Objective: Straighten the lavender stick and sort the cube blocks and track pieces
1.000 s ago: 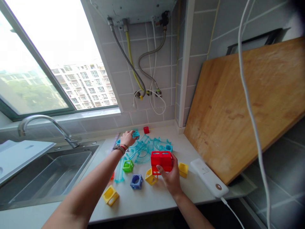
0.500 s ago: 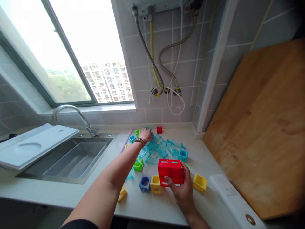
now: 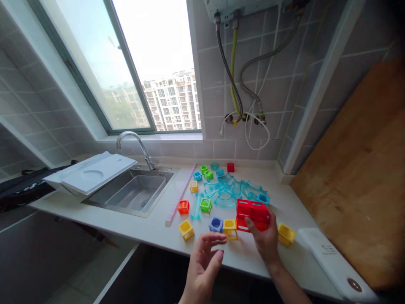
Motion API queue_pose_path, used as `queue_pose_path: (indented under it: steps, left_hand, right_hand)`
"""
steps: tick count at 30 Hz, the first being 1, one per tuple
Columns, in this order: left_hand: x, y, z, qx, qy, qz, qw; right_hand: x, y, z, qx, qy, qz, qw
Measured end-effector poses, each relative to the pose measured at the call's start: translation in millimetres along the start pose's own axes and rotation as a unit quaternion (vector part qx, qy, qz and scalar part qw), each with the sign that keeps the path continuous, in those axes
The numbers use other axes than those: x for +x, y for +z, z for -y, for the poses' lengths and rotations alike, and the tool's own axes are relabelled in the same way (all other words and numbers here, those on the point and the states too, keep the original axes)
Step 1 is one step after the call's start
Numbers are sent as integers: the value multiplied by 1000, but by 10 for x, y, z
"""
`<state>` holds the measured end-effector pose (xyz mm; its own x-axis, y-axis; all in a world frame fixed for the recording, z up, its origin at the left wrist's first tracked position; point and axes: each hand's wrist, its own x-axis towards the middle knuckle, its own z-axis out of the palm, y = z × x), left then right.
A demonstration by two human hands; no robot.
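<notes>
Red hollow cube blocks point(image 3: 252, 210), joined side by side, are gripped in my right hand point(image 3: 267, 240), with the thumb across the near face. They are just over the counter, beside a yellow hollow block point(image 3: 230, 228) and a blue one point(image 3: 216, 224). My left hand point(image 3: 205, 264) is over the counter's front edge, fingers curved and thumb apart, with nothing visible between them. Nearest to it are those yellow and blue blocks. Another yellow block point(image 3: 186, 230) lies to its left. Beyond the hands spreads a pile of clear teal track pieces point(image 3: 232, 188).
Green blocks point(image 3: 205, 205), an orange-red block point(image 3: 183, 207) and a far red block point(image 3: 230, 167) stand around the pile. A pale strip point(image 3: 180, 196) runs beside the sink point(image 3: 155, 207). A white device point(image 3: 335, 261) and a wooden board point(image 3: 354, 181) are at right.
My left hand has drawn back from the far teal pieces to the counter's front edge. My right hand still holds the red blocks. The view has turned left.
</notes>
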<state>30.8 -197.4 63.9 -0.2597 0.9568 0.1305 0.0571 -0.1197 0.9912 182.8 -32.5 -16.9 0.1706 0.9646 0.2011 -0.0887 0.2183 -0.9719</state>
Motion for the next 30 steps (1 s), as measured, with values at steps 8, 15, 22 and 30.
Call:
queue_pose_path:
  steps: [8, 15, 22, 30]
  left_hand:
    - [-443, -43, 517, 96, -67, -2, 993]
    - [47, 243, 519, 215, 140, -17, 966]
    - [441, 338, 695, 357, 226, -34, 906]
    - [625, 255, 824, 370, 198, -27, 907]
  right_hand:
    - [-4, 0, 42, 6, -45, -27, 999]
    - [-17, -9, 26, -41, -87, -11, 995]
    - [-15, -19, 2, -54, -58, 5, 997]
    - [-40, -80, 42, -33, -24, 21, 999]
